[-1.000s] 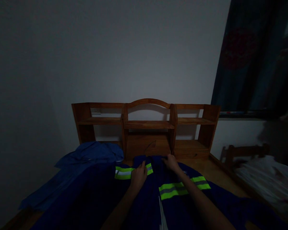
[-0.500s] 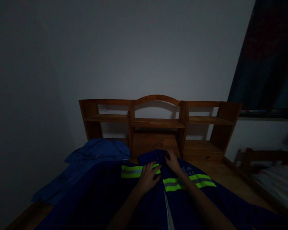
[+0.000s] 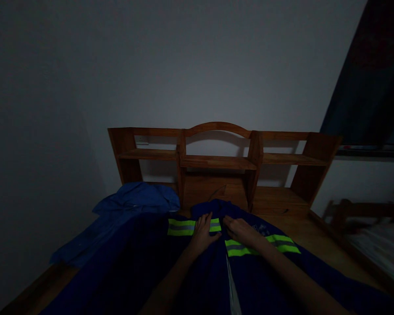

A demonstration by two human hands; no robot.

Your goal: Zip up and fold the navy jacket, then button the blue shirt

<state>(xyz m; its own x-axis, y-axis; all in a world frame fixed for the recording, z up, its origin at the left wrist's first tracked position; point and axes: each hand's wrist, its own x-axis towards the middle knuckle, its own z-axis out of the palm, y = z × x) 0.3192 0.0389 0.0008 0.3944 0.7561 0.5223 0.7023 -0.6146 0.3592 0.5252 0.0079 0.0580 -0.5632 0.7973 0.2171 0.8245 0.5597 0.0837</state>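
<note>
A dark blue work jacket (image 3: 210, 267) with yellow-green reflective bands lies spread, its collar toward the headboard and its front edges parted low down over a pale strip. My left hand (image 3: 202, 236) rests on the band at the chest, fingers stretched and thumb apart. Just right of the front opening, below the collar (image 3: 213, 205), my right hand (image 3: 243, 232) has its fingers bent together at the jacket's front edge and appears to pinch the cloth. Its fingertips are dim. A lighter blue garment (image 3: 134, 201) lies crumpled to the left, partly under the jacket's sleeve.
A wooden headboard with shelves (image 3: 219, 162) stands behind the jacket against a grey wall (image 3: 197, 65). Bare wooden boards (image 3: 295, 227) show at the right. Further right are a low wooden frame (image 3: 364, 210) with pale bedding (image 3: 384, 245) and a dark curtain (image 3: 374, 87).
My right hand has come down from the collar to the front edge near the chest band, its fingers drawing together. My left hand stays on the band, its fingers straighter. The view has shifted slightly.
</note>
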